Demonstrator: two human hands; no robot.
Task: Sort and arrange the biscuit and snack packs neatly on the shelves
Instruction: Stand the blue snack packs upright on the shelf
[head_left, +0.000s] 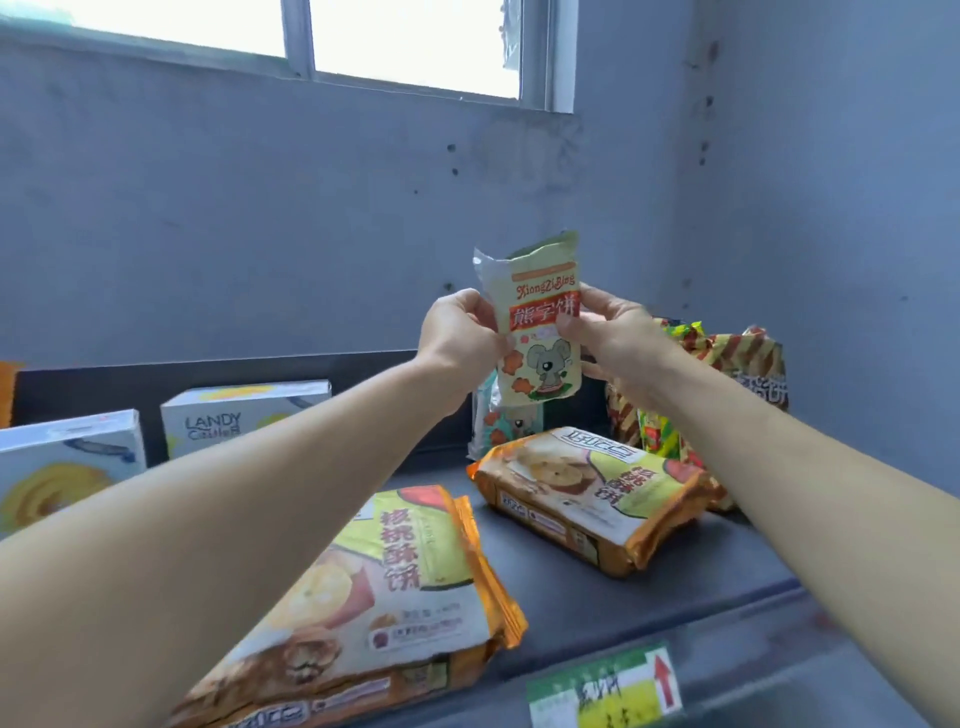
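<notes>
- both arms reach out over the dark shelf (587, 603), and the two hands meet at one small cream bear biscuit pack (540, 332), held upright in the air above the back of the shelf.
- the left hand (457, 332) pinches the pack's left edge, fingers curled round it near the red label band.
- the right hand (613, 338) grips the right edge, thumb on the front face and the other fingers wrapped behind.
- the pack's top flap is crumpled and leans a little to the left; its lower end hangs free, touching nothing on the shelf.
- just below and behind it a second bear pack (506, 423) stands against the back wall of the shelf, partly hidden by the left wrist.
- a near walnut biscuit pack (395, 587) lies flat and slanted at the front edge, under my view of the left forearm.
- a far walnut biscuit pack (597, 499) lies flat further back, right of centre, apart from the near one.
- behind the right forearm a cluster of striped packs (748, 358) and a green and yellow pack (660, 436) stand bunched in the right corner.
- to the left a landy box (234, 415) stands upright, and a front biscuit box (67, 457) stands nearer to me, beside it.
- a green and yellow price label (605, 686) with a red arrow sits on the shelf's front lip.
- a grey wall (260, 208) with a window (405, 36) rises behind.
</notes>
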